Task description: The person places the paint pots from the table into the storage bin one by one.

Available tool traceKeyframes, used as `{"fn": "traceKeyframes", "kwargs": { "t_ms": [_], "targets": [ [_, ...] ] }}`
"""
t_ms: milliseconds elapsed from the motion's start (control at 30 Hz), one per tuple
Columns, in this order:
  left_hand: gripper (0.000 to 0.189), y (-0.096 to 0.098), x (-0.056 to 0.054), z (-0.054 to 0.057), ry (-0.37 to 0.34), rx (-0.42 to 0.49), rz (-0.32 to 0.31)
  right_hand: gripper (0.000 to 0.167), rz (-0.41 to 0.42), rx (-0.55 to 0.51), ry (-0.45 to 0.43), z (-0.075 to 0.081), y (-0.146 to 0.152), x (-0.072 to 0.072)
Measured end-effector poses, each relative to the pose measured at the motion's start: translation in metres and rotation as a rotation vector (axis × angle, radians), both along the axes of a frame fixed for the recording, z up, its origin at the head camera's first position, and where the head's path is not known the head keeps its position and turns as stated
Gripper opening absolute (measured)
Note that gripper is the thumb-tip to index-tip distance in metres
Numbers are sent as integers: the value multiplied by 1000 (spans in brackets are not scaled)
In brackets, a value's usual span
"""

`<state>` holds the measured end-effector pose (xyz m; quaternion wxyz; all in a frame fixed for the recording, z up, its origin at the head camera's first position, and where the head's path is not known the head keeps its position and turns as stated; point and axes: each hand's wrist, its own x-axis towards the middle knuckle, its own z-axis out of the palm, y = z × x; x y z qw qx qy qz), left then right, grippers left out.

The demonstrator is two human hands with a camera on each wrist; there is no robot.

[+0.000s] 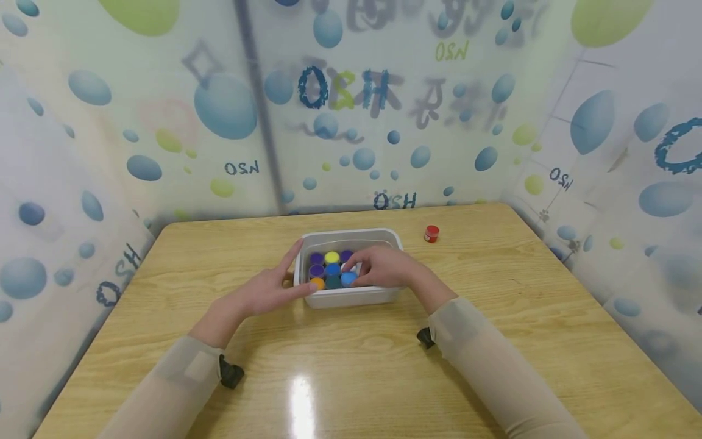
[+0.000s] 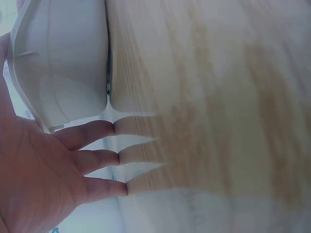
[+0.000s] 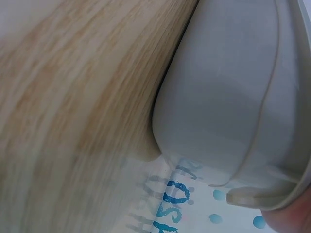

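A light grey plastic bin (image 1: 351, 297) stands on the table, with several small round jars inside it in rows. Their lids include a yellow one (image 1: 332, 258), an orange one (image 1: 317, 283), purple ones and blue ones. My left hand (image 1: 269, 291) rests at the bin's left end, thumb over the front rim and index finger stretched along the side. In the left wrist view its other fingers (image 2: 99, 160) reach down to the tabletop. My right hand (image 1: 384, 266) reaches over the right part of the bin and pinches a jar with a light blue lid (image 1: 348, 279).
A small red jar (image 1: 432, 233) stands on the wooden table (image 1: 340, 366), behind and right of the bin. Patterned cloth walls (image 1: 351, 140) enclose the back and both sides. The bin's end wall (image 3: 223, 97) fills much of the right wrist view.
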<state>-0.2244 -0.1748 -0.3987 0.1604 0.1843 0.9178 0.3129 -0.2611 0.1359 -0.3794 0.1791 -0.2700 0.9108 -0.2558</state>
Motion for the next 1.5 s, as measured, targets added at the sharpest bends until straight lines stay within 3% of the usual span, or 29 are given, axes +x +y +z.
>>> {"fn": "traceKeyframes", "kwargs": {
  "t_ms": [600, 900, 1233, 1500],
  "targets": [
    [113, -2, 0, -1, -1, 3, 11, 22, -21, -18, -22, 0, -2, 1],
    [112, -4, 0, -2, 3, 1, 12, 24, -13, -112, -29, 3, -1, 3],
    [112, -3, 0, -1, -6, 0, 10, 34, -2, -219, 47, 0, 4, -1],
    [112, -2, 0, -1, -4, -12, 11, 34, -39, -323, 92, 10, 16, -1]
  ]
}}
